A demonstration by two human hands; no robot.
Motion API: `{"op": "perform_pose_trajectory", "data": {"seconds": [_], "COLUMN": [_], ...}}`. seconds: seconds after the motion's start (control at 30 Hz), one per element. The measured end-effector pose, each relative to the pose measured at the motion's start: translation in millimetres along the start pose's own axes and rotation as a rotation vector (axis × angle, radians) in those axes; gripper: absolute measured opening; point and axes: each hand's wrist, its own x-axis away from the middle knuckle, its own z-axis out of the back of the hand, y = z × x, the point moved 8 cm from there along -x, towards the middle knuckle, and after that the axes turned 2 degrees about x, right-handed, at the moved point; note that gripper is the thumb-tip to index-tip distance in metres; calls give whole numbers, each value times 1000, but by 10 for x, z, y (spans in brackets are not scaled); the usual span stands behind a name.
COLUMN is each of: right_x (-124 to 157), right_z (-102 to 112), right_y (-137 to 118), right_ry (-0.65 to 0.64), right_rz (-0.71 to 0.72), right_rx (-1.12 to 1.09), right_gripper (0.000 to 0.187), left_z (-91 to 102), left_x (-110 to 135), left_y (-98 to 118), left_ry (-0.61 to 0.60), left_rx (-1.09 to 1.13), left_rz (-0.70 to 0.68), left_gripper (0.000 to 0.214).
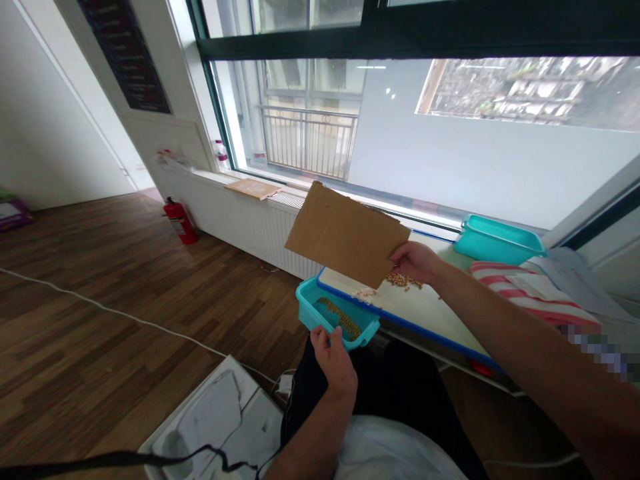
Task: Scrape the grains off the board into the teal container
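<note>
My right hand (416, 262) pinches the lower right corner of a flat piece of brown cardboard (345, 233), holding it up above the table. Below it, my left hand (334, 359) is closed on the near rim of a teal plastic basket (306, 298), which sits over my lap beside the table edge. Small greenish beans (343, 317) lie in a strip along the basket's bottom. On the blue-edged table (450, 310) are a heap of tan beans (401, 281) and a small scatter of whitish pieces (366, 293), both partly hidden by the cardboard.
Another teal basket (503, 241) stands at the table's far right, near a red-and-white striped cloth bag (530, 293). A radiator (235, 223) runs under the window. Beyond it, a fire extinguisher (180, 221) stands on the floor. A white cable (125, 315) crosses the floor at left.
</note>
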Motion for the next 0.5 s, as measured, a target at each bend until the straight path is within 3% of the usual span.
{"op": "perform_pose_trajectory", "data": {"seconds": [0.1, 0.2, 0.33, 0.5], "right_x": [75, 311, 902, 1791], "right_z": [81, 256, 518, 1014], "right_y": [-43, -130, -84, 247], "right_ry": [43, 157, 317, 718], "right_rz": [70, 243, 427, 567], "right_rx": [33, 82, 261, 725], "right_gripper": [30, 24, 25, 33], "left_z": [7, 5, -12, -9], "left_x": [-9, 0, 29, 34], "left_y": [1, 5, -11, -3], "left_ry": [9, 7, -10, -6], "left_rx": [-12, -32, -30, -56], "left_rz": [-3, -14, -4, -22], "left_gripper": [16, 18, 20, 22]}}
